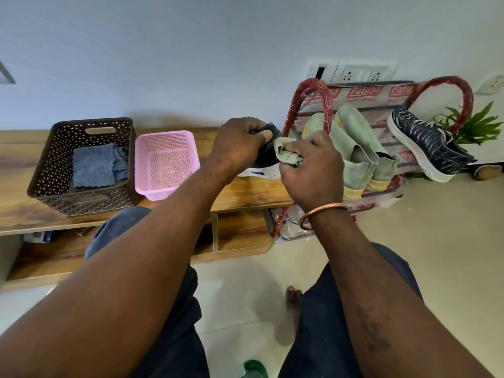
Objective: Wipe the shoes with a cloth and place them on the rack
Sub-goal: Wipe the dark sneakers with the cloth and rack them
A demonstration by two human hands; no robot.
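Perforated plastic baskets [81, 165] sit on a matt wood-grain bench [19, 170] beside glossy floor tiles [436, 227].

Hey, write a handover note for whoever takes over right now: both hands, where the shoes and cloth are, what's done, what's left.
Left hand: grips the dark shoe above the wooden bench.
Right hand: grips the pale cloth, pressed against that shoe.
Rack: holds a pair of pale green shoes and one navy sneaker.
Done: three shoes are on the rack.
Left: finish wiping the held shoe, then rack it, probably beside the navy sneaker.
Spare blue cloths lie in the brown basket.
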